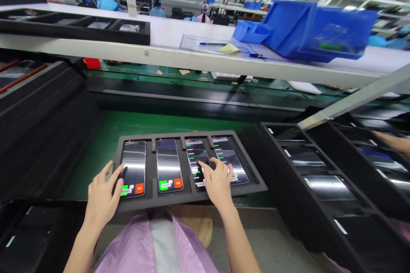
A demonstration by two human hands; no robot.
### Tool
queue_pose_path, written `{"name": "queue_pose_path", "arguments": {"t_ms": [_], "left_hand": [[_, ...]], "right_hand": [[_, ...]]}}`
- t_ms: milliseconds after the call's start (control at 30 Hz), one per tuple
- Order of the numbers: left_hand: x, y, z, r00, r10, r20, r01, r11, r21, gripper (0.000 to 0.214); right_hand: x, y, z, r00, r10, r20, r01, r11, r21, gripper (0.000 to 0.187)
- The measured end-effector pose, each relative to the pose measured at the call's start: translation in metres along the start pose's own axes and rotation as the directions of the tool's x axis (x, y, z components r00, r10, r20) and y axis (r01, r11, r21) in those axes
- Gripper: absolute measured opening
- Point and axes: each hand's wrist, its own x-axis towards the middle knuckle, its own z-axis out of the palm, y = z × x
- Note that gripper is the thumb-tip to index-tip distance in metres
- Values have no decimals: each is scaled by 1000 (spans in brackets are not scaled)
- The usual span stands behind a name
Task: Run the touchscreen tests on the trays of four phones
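A black foam tray [150, 202] lies on the green belt in front of me, with several phones side by side in its slots. My left hand [102, 194] rests on the tray's left edge, fingers spread, thumb touching the screen of the leftmost phone [133, 168]. My right hand [218, 181] lies over the two phones on the right, fingers stretched out, its forefinger on the third phone [196, 158]. The second phone [168, 169] shows green and orange buttons and is untouched. Neither hand holds anything.
Black trays with more phones are stacked at the right [307, 170] and left [38, 128]. Another person's hand [395, 143] reaches in at the far right. A white shelf [179, 57] overhead carries blue bins [307, 30] and a black tray [80, 27].
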Motion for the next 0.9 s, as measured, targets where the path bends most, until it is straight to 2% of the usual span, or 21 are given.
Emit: {"name": "queue_pose_path", "arguments": {"t_ms": [100, 167, 233, 333, 467, 633, 800, 900], "left_hand": [[1, -5, 3, 1000, -4, -2, 4, 1000, -2, 48], [1, -6, 4, 1000, -8, -21, 8, 1000, -14, 48], [1, -4, 4, 999, -20, -41, 18, 999, -36, 49], [2, 1, 1, 998, -60, -32, 57, 996, -75, 53], [1, 1, 2, 991, -129, 18, 130, 976, -176, 56], [-1, -6, 18, 963, -253, 90, 262, 816, -515, 58], [-4, -4, 21, 964, -248, 94, 249, 726, -641, 58], [-5, -4, 18, 963, -244, 115, 255, 682, -685, 62]], "right_hand": [[0, 12, -3, 988, 75, -134, -75, 997, 7, 45], [0, 25, -5, 961, 146, -233, -150, 989, 2, 45], [1, 38, -6, 940, 192, -283, -203, 979, -11, 45], [4, 49, -5, 937, 223, -269, -245, 968, -49, 45], [5, 49, -5, 935, 235, -265, -258, 965, -55, 45], [-6, 58, -15, 898, 252, -362, -264, 964, 17, 45], [-23, 69, -25, 928, 194, -318, -186, 981, 54, 45], [-29, 70, -26, 926, 165, -338, -161, 986, 42, 45]]}}
